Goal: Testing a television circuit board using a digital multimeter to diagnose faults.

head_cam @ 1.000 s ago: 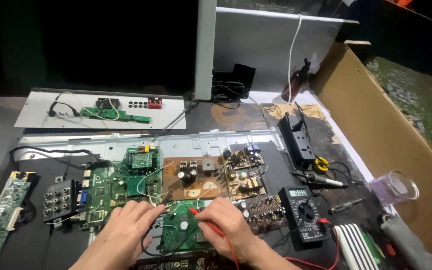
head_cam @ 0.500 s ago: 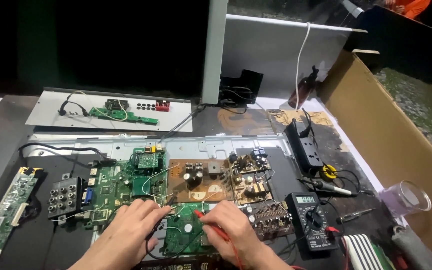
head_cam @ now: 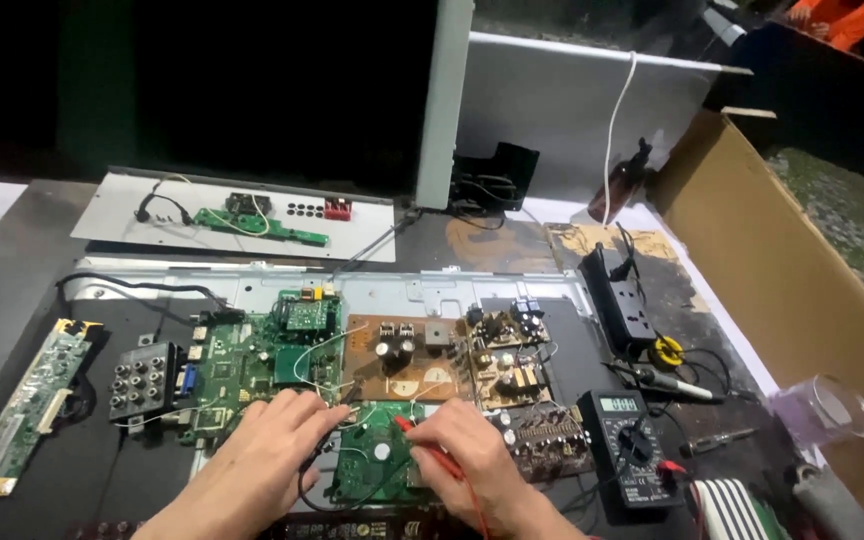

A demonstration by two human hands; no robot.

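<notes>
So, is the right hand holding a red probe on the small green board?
Yes, the right hand holds a red probe with its tip on the small green board.

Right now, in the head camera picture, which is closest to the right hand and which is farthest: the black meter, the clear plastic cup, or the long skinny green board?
From the right hand:
1. Black meter, just to its right.
2. Clear plastic cup, farther right, near the cardboard wall.
3. Long skinny green board, far left, beyond the left hand.

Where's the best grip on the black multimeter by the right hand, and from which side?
Grip the multimeter across its long side edges near the middle, coming from above. It lies flat and face up; the right hand and a brown board crowd its left, and leads trail from its lower end.
</notes>
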